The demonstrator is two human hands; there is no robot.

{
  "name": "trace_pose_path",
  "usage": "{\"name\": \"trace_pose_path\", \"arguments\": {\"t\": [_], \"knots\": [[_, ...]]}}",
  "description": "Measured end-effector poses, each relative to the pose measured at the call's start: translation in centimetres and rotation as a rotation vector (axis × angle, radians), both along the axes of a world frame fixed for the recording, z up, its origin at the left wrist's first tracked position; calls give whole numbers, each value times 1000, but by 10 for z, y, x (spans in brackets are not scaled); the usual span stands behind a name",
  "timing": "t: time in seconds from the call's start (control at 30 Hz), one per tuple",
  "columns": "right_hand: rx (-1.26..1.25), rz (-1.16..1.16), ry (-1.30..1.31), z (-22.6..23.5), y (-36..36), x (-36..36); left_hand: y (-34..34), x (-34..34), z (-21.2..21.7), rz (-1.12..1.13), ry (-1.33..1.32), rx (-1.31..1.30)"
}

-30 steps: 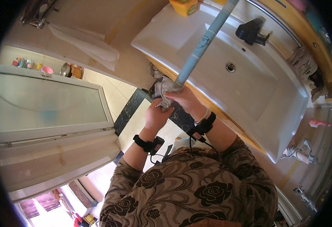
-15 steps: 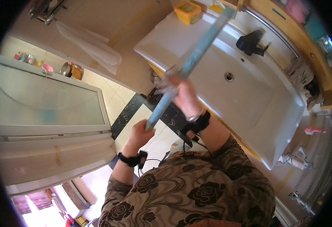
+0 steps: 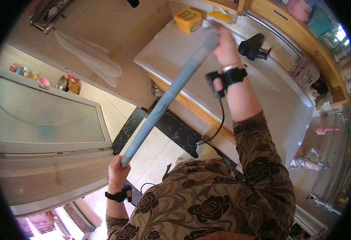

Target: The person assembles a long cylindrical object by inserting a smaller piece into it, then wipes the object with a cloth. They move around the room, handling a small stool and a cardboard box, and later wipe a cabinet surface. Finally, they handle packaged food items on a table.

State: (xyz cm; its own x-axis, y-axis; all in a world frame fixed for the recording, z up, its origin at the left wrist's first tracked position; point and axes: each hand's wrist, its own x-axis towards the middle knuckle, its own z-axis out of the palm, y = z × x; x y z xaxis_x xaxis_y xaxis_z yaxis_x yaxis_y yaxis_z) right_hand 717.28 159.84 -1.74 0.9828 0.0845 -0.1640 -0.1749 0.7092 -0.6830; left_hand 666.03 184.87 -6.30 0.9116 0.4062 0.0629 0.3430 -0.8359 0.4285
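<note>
A long, dull blue pole [image 3: 159,108] slants across the view, dark smudges along its middle. Its lower end is in my left hand [image 3: 118,173], whose fingers are wrapped round it. My right hand [image 3: 226,47] is closed about the upper end, over the far left part of the white washbasin [image 3: 263,120]. Something greyish shows at the right fingertips, too blurred to name. A dark strap with a small device sits on each wrist, and black cables run from them.
On the basin's far left corner stands a yellow tub [image 3: 188,22]; a yellow item [image 3: 220,16] lies near it. A black faucet [image 3: 255,47] rises at the back. A frosted door [image 3: 47,108] is at left, and a white cloth [image 3: 87,60] hangs on the wall.
My right hand has slid up the pole from its middle to the upper end. My left hand has moved down and left with the lower end.
</note>
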Motion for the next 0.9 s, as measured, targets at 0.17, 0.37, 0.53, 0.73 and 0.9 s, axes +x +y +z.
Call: {"name": "trace_pose_path", "arguments": {"t": [0.17, 0.37, 0.53, 0.73, 0.9], "knots": [[-1257, 133, -275, 46, -102, 33, 30, -48, -9, 231, -8, -139], [-1865, -187, -375, 71, -153, 50, 27, -35, -37, 384, -108, -313], [-1821, -750, -738, 50, -160, 94, 10, -15, -40, 396, -89, -297], [-2273, -300, -656, 28, -149, 132, -8, -6, -27, 379, 74, -97], [-1785, 139, -739, 46, -149, 142, -7, -27, -28, 422, 150, -86]]}}
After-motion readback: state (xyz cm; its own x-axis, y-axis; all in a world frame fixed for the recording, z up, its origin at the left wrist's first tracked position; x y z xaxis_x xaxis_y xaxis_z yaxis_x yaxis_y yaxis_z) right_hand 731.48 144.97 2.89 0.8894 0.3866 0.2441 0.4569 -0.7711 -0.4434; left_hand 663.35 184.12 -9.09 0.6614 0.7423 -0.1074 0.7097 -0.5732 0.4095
